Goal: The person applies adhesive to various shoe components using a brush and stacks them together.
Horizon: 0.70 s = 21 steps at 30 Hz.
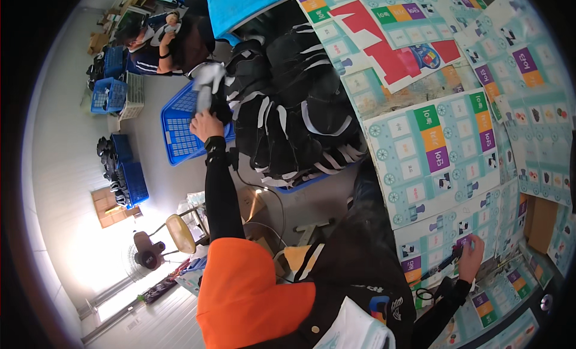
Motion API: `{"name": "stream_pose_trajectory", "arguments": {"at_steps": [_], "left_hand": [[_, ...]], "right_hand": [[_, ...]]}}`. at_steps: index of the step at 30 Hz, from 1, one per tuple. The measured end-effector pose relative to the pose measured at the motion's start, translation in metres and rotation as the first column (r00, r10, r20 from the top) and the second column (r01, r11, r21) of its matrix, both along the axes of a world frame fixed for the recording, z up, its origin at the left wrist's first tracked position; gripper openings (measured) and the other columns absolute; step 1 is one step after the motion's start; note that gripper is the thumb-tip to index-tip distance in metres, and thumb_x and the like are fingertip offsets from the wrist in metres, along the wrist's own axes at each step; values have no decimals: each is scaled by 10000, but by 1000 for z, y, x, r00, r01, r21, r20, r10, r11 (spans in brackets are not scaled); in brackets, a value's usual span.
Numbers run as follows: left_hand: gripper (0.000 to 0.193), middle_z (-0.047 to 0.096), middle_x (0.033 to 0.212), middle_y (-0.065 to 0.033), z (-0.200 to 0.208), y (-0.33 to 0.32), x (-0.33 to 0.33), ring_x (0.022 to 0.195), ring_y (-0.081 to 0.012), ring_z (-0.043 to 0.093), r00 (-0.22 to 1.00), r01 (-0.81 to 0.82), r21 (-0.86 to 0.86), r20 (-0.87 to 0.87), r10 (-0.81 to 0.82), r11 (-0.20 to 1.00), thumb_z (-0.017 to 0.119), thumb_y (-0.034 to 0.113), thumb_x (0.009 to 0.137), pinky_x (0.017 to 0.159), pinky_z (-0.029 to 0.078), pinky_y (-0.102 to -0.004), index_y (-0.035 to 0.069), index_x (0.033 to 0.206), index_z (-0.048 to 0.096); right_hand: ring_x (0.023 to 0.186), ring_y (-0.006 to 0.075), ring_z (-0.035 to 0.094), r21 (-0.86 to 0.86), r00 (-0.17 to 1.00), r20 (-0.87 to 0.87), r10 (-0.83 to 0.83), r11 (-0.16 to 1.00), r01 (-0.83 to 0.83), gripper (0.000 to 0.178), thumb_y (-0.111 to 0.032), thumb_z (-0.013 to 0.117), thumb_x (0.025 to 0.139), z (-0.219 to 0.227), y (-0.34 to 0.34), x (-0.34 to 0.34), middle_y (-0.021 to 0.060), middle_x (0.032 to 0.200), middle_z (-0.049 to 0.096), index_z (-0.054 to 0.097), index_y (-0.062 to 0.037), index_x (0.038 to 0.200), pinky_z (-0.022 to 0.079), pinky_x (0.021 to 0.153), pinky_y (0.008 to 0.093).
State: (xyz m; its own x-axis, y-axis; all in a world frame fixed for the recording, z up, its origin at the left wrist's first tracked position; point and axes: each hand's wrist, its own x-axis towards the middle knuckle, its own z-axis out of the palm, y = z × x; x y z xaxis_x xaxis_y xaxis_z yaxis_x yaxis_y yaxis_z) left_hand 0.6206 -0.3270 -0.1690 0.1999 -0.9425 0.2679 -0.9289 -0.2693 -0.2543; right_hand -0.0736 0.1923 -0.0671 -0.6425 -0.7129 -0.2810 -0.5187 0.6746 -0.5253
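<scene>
My left hand (206,126) reaches far out over a blue plastic basket (174,130). Its closed fingers grip a black-and-white shoe upper (208,91), smeared by motion. Right beside it lies a big heap of black shoe uppers (270,130) with white-grey edging. My right hand (471,257) is over the sheet-covered table at the lower right, fingers curled on a slim dark tool (445,265) whose kind I cannot make out. A black ring-shaped handle (424,295) shows close by.
Printed teal sheets (414,163) cover the table on the right. Blue cloth (246,10) hangs at the top. Another person (174,43) works at the far left, near stacked blue crates (109,96). A fan (144,253) and a dark cable (279,199) are on the left.
</scene>
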Motion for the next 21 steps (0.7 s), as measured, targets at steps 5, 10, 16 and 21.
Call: {"name": "stream_pose_trajectory", "arguments": {"at_steps": [5,10,16,21], "left_hand": [[335,675,1101,-238,98,34,-86,990,-370,680,621,243,-283,-689,-373,928,677,242,952,840,526,-429,-9,1156,588],[109,557,765,-45,171,173,-280,716,-173,576,-769,225,178,-572,287,958,627,145,1000,722,522,-314,42,988,593],[240,672,1144,-120,154,262,-416,1052,-224,667,-652,756,250,210,729,604,484,101,1059,932,575,-299,-45,1225,576],[180,606,886,-36,184,278,-435,863,-114,617,-133,794,254,-814,565,552,675,170,984,763,562,-325,42,983,548]], "right_hand": [[1011,211,654,-128,985,171,-25,991,47,281,-5,585,956,36,-24,21,97,1218,623,616,-31,1234,541,847,317],[1238,241,559,-426,836,398,377,883,-196,769,-120,793,826,97,-110,97,133,1459,444,403,-77,1487,505,978,365],[1191,443,568,-598,977,-190,98,778,-194,943,-40,768,742,119,-103,109,192,1425,473,306,-96,1561,546,906,452],[1092,470,610,-555,976,-163,-148,831,34,771,71,603,820,102,-58,74,239,1294,587,377,-132,1529,524,888,488]]}}
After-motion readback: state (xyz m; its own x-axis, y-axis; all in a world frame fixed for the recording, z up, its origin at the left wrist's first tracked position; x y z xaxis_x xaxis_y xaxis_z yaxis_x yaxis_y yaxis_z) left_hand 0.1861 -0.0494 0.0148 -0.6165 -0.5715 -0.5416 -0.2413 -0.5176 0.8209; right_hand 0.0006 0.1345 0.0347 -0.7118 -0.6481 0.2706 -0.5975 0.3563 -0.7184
